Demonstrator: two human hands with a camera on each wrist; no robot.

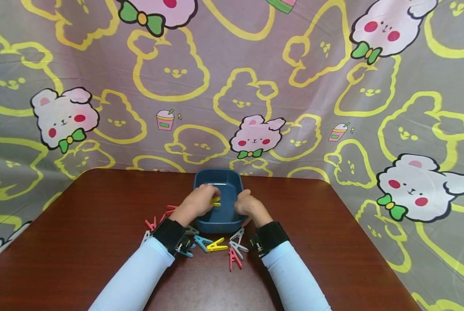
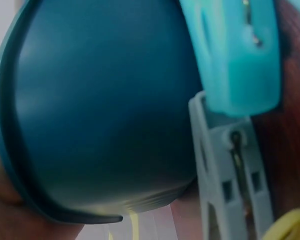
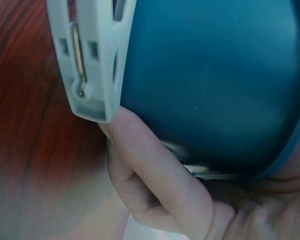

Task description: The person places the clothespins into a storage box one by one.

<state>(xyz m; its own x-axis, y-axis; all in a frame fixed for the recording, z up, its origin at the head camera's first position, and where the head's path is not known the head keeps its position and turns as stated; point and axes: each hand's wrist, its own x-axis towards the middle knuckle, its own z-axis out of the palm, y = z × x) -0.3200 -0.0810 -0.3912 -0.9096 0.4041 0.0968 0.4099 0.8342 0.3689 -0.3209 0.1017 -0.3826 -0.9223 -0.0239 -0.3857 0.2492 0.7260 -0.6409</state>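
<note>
A dark blue plastic tub (image 1: 216,227) stands toward the back of the table. Over its left side, my left hand (image 1: 198,201) pinches a yellow clothespin (image 1: 215,201), part of it hidden by the fingers. At the opposite side, my right hand (image 1: 249,204) grips the tub's rim and wall. In the right wrist view, bent fingers (image 3: 157,170) of that hand lie along the tub's outside, their tips beside a grey clothespin (image 3: 92,65). The left wrist view shows a light blue clothespin (image 2: 247,75) and another grey clothespin (image 2: 232,165) close to the tub's front.
Several clothespins lie before the tub, among them a yellow one (image 1: 217,245), a blue one (image 1: 202,242) and a red one (image 1: 235,259). More red clothespins (image 1: 151,223) lie left of the tub, partly behind the left forearm. A patterned cloth (image 1: 193,142) hangs behind the brown table (image 1: 317,242).
</note>
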